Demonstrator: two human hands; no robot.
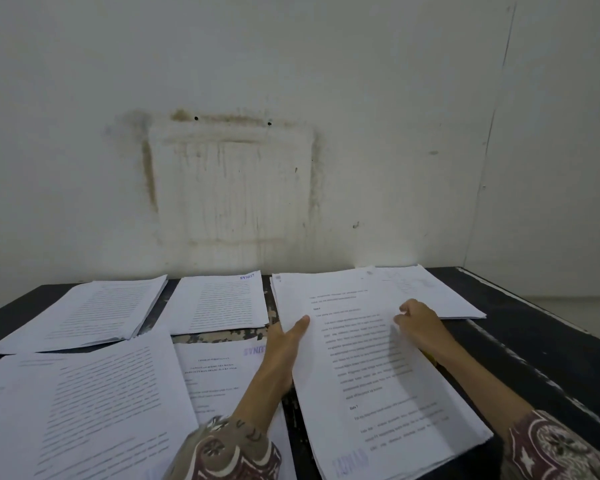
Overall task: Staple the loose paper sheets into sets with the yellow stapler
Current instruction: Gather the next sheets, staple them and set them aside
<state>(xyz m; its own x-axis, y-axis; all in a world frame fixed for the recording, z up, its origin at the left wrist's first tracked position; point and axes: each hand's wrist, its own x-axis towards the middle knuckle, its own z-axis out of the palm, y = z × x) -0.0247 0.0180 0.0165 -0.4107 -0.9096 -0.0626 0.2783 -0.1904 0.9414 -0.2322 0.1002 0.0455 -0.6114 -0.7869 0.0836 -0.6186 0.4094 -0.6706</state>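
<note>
On the dark table (520, 344), the left hand (284, 344) grips the left edge of the big paper stack (371, 368) near the right side. The right hand (418, 323), fingers curled, rests on that stack's right edge; what it grasps I cannot tell. A yellow sliver (430, 357) peeks beneath its wrist. Four other paper piles (94, 310) cover the left half, reaching the near and far edges.

A purple stamp reading "LUNAS" stood upside down at the far right corner of the middle sheet (219, 303) in the back row. The same purple stamp, partly covered by the left hand (284, 344), showed on the title page (215, 372) nearer the person; its printed heading was too blurred to read. Another purple stamp marked the near edge of the large stack (378, 393), illegible. All body print was unreadable.
</note>
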